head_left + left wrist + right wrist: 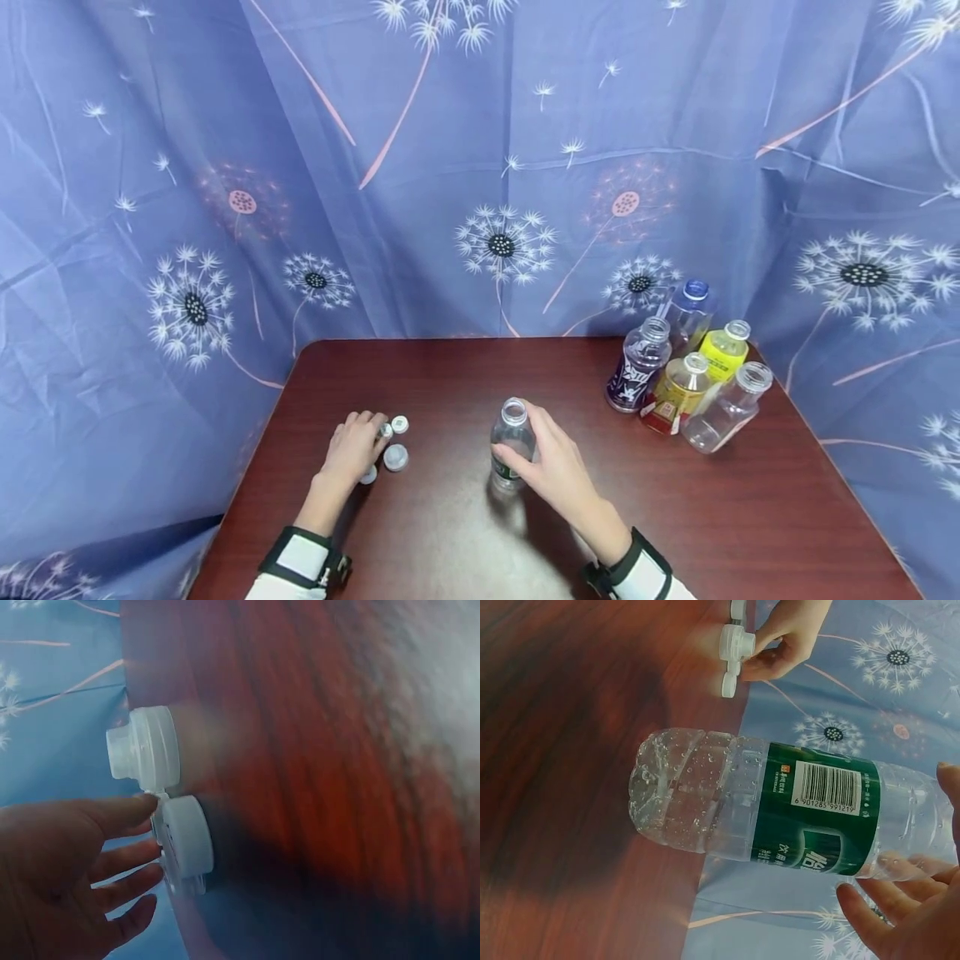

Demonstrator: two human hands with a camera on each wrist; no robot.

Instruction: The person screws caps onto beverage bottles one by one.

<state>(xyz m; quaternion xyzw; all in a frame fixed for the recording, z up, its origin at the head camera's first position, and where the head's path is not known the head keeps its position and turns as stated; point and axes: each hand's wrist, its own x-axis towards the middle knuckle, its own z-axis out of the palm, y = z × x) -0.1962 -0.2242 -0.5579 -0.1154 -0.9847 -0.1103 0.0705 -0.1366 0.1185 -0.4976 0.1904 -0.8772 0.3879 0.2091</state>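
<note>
My right hand [551, 467] grips a clear plastic bottle [720, 799] with a green label round its upper part, fingers and thumb about its sides. The bottle has an uncapped mouth and stands roughly upright near the table's middle; whether its base touches the wood I cannot tell. On the left, my left hand [354, 446] pinches a small white bottle cap [386, 431] between thumb and fingers. Close round it lie a white cap [400, 424], a larger translucent cap [396, 457] with a raised spout, and another white cap [367, 475] partly beneath the hand.
Several uncapped bottles stand grouped at the table's back right: one with a purple label [630, 383], a blue-necked one [690, 312], a yellow-labelled one [722, 354], a red-and-gold one [678, 392] and a clear one [720, 421]. A blue dandelion-print curtain [420, 275] hangs behind the dark red table [450, 375].
</note>
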